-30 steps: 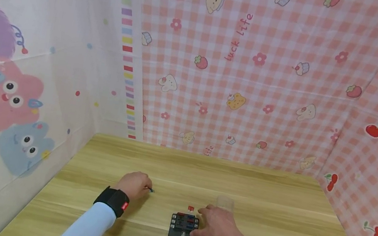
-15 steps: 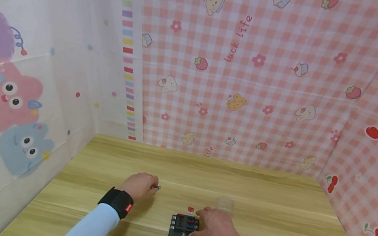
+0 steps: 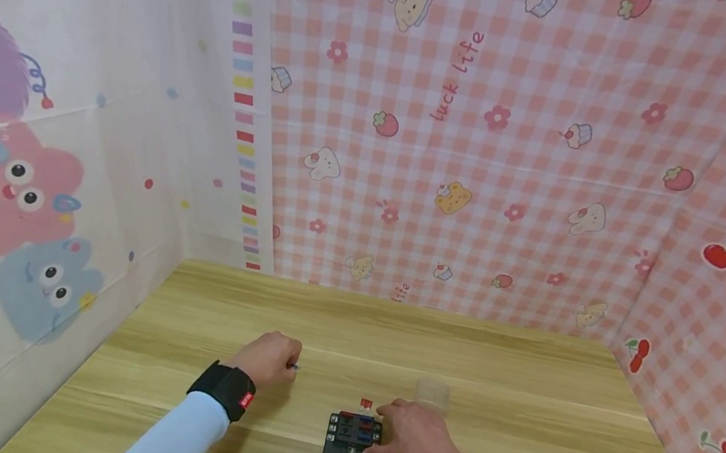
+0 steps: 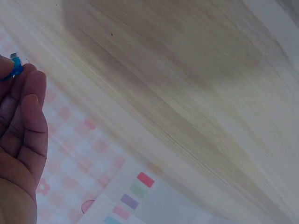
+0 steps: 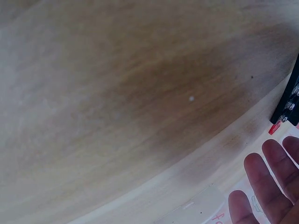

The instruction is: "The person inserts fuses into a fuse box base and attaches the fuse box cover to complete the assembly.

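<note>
Pinching the small blue piece (image 4: 18, 68) between thumb and fingers, my left grip (image 3: 268, 360) leaves a metal end (image 4: 13, 55) exposed, at ten o'clock from the black block (image 3: 355, 429); my loosely spread right grip (image 3: 416, 437) flanks the block's three o'clock side, likely steadying it.

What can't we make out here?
Blue piece: left wrist view, partly covered by left hand.
Black block: right wrist view, cut by right edge.
Any markings on loose red piece: head view, too small.
Clear object: head view, lower part behind right hand.
</note>
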